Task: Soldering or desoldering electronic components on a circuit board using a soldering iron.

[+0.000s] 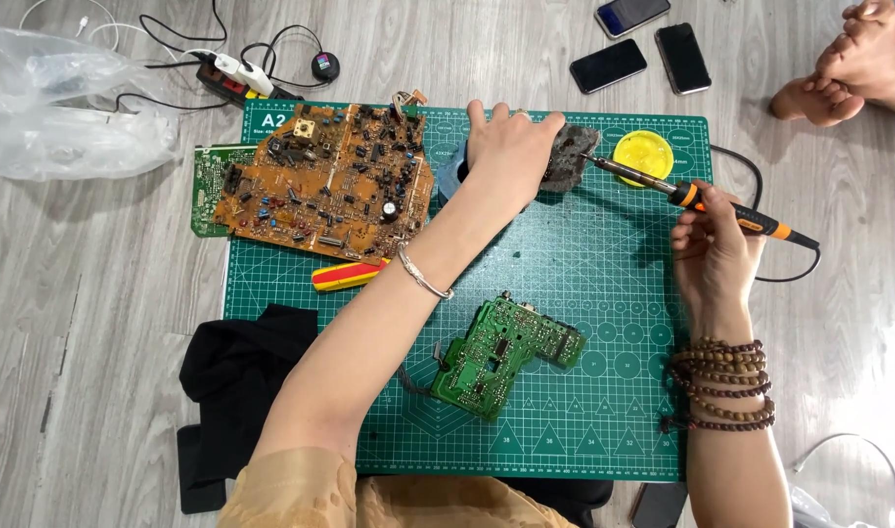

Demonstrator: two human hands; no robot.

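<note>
My left hand [506, 156] rests on a grey-blue round holder [450, 179] with a dirty grey sponge [573, 156] at the far side of the green cutting mat [604, 264]. My right hand [714, 249] grips an orange-and-black soldering iron [721, 207]; its tip touches the sponge's right edge. A small green circuit board [501, 354] lies on the mat between my forearms. A large brown circuit board [320, 181] lies at the mat's far left.
A yellow round tin [643, 156] sits beyond the iron. A red-yellow tool [348, 276], black cloth [237, 376], power strip [234, 78], plastic bag [56, 108] and three phones [609, 65] surround the mat. Another person's feet [849, 68] are at far right.
</note>
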